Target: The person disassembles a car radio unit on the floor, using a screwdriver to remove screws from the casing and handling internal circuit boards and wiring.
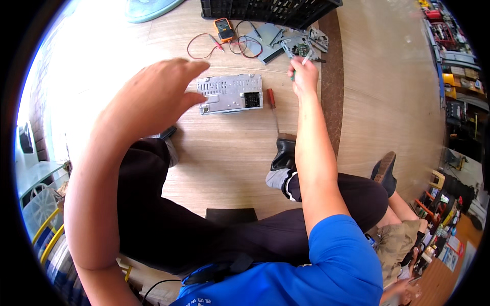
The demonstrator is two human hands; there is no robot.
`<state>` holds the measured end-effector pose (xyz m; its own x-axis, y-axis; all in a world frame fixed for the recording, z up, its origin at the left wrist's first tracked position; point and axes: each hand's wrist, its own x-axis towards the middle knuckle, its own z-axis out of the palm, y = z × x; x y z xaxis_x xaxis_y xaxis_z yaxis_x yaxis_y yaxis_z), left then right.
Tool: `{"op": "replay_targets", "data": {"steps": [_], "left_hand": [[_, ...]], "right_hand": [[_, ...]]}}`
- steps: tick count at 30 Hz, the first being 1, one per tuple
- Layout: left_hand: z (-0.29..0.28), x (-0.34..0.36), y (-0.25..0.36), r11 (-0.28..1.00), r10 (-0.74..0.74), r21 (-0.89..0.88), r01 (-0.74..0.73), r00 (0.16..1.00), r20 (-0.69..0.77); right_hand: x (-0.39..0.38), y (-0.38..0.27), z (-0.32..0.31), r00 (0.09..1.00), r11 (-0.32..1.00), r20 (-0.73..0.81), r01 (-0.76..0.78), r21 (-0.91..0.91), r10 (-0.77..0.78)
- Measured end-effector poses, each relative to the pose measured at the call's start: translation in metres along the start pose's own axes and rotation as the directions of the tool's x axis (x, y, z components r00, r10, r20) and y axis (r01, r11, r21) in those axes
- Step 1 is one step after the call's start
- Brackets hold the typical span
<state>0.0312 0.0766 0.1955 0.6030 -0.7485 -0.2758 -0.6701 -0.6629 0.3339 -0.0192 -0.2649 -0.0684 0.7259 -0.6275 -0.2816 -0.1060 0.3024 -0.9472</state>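
On the floor lies a silver metal car stereo unit, with slots and a black connector socket on its upward side. My left hand hovers at the unit's left end, thumb and fingers apart, holding nothing. To the right, beyond the unit, my right hand is closed on a slim tool with green and whitish parts; its kind is mostly hidden by my fingers. Just past that hand is a pile of loose metal parts and a circuit board. A red-handled screwdriver rests on the floor right of the unit.
An orange multimeter with red and black leads lies beyond the unit. Behind it stands a black plastic crate. My shoe is close to the screwdriver's tip. Another person sits at the lower right, near crowded shelves.
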Motion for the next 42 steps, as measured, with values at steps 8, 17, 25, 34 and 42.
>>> {"op": "replay_targets", "data": {"steps": [8, 17, 25, 34, 42], "left_hand": [[-0.012, 0.025, -0.013, 0.820, -0.014, -0.520, -0.237, 0.902, -0.432], [-0.056, -0.013, 0.023, 0.642, 0.033, -0.721, -0.261, 0.949, -0.314], [-0.086, -0.001, 0.036, 0.576, -0.316, -0.758, 0.305, 0.939, 0.137], [-0.053, 0.004, 0.013, 0.580, 0.063, -0.775, -0.251, 0.962, -0.264], [-0.053, 0.010, 0.021, 0.205, -0.002, -0.968, -0.143, 0.989, -0.146]], "right_hand": [[-0.151, -0.223, 0.150, 0.644, 0.667, 0.719, 0.660, -0.347, -0.263], [-0.190, -0.247, 0.148, 0.629, 0.456, 0.644, 0.771, -0.445, -0.435], [-0.176, -0.243, 0.156, 0.505, 0.489, 0.752, 0.826, -0.279, -0.424], [-0.173, -0.252, 0.158, 0.488, 0.493, 0.797, 0.822, -0.284, -0.355], [-0.167, -0.246, 0.142, 0.606, 0.695, 0.701, 0.684, -0.219, -0.376]]}}
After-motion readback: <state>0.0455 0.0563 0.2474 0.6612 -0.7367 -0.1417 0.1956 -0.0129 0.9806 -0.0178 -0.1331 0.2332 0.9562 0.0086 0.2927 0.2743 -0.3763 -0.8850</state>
